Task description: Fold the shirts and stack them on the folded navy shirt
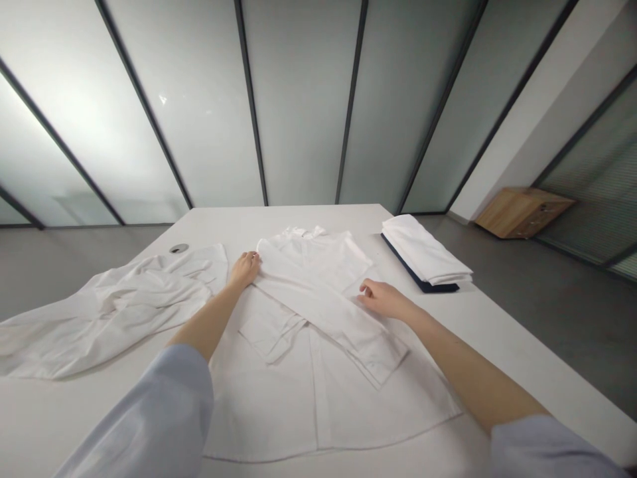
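A white shirt (279, 405) lies spread on the table, its collar at the far end and its hem toward me. Both sleeves are folded in across the body, and one sleeve (333, 312) runs diagonally down to the right over the other. At the shirt's left shoulder, my left hand (245, 269) has its fingers closed on the cloth edge. My right hand (382, 299) is beside the shirt's right edge, fingers loosely curled and apart, with nothing seen in them.
Another white garment (114, 305) lies crumpled at the left, hanging past the table edge. Folded white cloth (423, 249) rests on a dark navy item (415, 269) at the right edge. A round grommet (179, 248) is set in the white table (229, 218). A wooden cabinet (517, 212) stands beyond.
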`<action>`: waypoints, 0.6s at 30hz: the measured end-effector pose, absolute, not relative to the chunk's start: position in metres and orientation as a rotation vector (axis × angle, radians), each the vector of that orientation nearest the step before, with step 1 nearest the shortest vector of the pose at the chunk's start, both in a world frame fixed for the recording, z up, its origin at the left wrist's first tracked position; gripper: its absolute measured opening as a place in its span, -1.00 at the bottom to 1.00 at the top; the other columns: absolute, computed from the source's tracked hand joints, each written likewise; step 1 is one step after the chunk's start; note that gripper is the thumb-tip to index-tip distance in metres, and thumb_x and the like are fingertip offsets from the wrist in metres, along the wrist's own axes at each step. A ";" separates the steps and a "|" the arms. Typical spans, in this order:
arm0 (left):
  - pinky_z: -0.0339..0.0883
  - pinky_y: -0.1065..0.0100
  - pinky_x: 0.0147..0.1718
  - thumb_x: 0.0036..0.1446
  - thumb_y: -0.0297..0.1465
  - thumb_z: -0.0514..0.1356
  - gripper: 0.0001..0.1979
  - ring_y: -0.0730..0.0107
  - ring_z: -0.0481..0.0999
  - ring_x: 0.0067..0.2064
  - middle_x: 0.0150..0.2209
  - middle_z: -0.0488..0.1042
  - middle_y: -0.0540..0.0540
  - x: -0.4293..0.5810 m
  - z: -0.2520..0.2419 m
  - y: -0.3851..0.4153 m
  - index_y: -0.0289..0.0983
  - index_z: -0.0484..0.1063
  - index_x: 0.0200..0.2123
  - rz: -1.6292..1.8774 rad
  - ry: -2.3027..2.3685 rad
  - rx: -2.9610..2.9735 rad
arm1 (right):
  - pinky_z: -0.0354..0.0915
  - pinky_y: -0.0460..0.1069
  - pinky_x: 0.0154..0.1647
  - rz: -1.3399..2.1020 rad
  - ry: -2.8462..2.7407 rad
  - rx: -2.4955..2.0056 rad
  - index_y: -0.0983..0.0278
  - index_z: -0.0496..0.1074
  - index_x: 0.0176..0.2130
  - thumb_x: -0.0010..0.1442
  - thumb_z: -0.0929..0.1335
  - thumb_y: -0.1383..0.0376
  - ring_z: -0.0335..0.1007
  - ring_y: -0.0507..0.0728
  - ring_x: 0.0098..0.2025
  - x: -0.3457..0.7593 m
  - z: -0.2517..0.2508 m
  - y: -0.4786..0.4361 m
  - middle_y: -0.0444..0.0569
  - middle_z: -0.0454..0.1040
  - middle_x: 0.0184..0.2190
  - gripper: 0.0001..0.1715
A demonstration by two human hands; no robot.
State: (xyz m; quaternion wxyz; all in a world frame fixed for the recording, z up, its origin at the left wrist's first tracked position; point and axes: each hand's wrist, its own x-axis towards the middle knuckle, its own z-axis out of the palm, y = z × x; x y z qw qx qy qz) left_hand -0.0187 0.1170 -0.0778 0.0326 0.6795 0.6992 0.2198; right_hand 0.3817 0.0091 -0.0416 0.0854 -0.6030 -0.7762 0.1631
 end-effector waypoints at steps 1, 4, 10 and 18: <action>0.18 0.26 0.10 0.31 -0.26 -0.17 -0.55 0.23 0.38 0.12 0.07 0.41 -0.22 -0.018 -0.078 0.115 -0.27 0.32 0.09 0.677 2.150 2.114 | 0.25 -0.01 -0.11 0.428 -2.312 -1.748 0.24 0.41 -0.06 0.20 0.30 0.16 0.43 0.17 -0.13 0.381 -0.045 0.016 0.05 0.52 -0.14 -0.66; 0.14 0.19 0.13 0.24 -0.19 -0.03 -0.48 0.12 0.30 0.18 0.17 0.31 -0.25 -0.014 -0.081 0.105 -0.27 0.20 0.21 0.612 2.127 2.220 | 0.13 0.08 0.15 0.290 -2.342 -1.645 0.24 0.33 0.10 0.24 0.27 0.13 0.22 0.22 0.18 0.373 -0.061 0.036 0.12 0.34 0.14 -0.53; 0.18 0.16 0.08 0.10 -0.05 0.10 -0.21 -0.01 0.30 0.17 0.18 0.28 -0.32 -0.006 -0.084 0.085 -0.29 0.01 0.31 0.477 2.194 2.213 | -0.07 0.22 0.28 0.145 -2.442 -1.780 0.24 0.16 0.26 0.31 0.18 0.02 -0.13 0.32 0.36 0.360 -0.093 0.039 0.15 0.01 0.34 -0.36; 0.35 0.20 -0.18 0.18 0.03 -0.04 -0.41 -0.02 0.53 -0.08 -0.18 0.56 -0.33 -0.027 -0.062 0.128 -0.36 0.49 -0.17 0.404 2.186 1.676 | 0.10 0.18 0.17 0.171 -2.574 -1.709 0.19 0.31 0.17 0.25 0.24 -0.01 0.10 0.33 0.25 0.371 -0.075 0.026 0.16 0.21 0.24 -0.40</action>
